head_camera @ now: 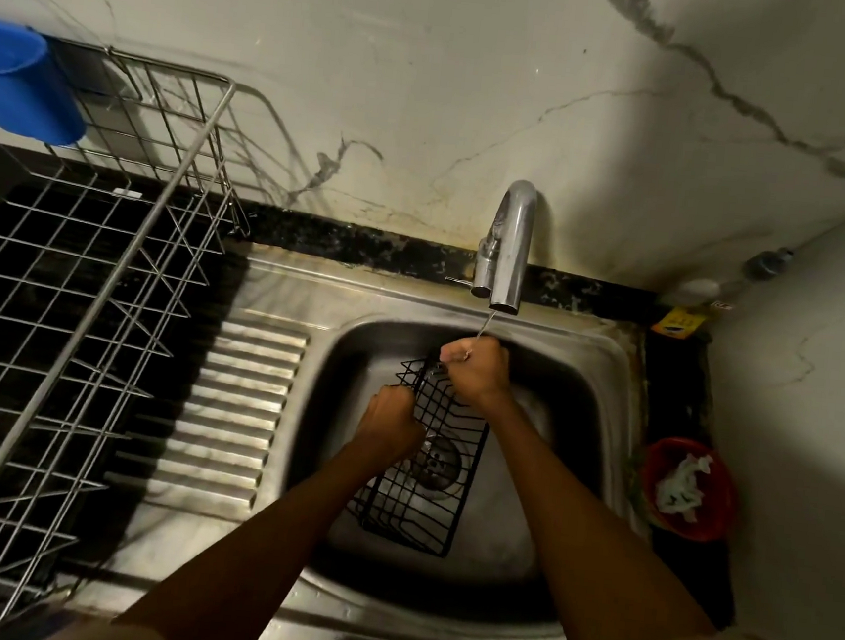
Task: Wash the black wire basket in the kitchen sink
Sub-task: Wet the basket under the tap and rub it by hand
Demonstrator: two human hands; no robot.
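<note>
Head view: basket tilted in sink, between both hands. Left hand grips its left rim; right hand clenches far rim under tap trickle. No legible writing.

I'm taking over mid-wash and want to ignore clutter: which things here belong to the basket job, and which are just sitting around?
In the job:
black wire basket, gripped by left hand and right hand
sink
tap, running a thin stream

Lying about:
steel dish rack
blue cup on the rack
red bowl holding something white
yellow packet
</note>
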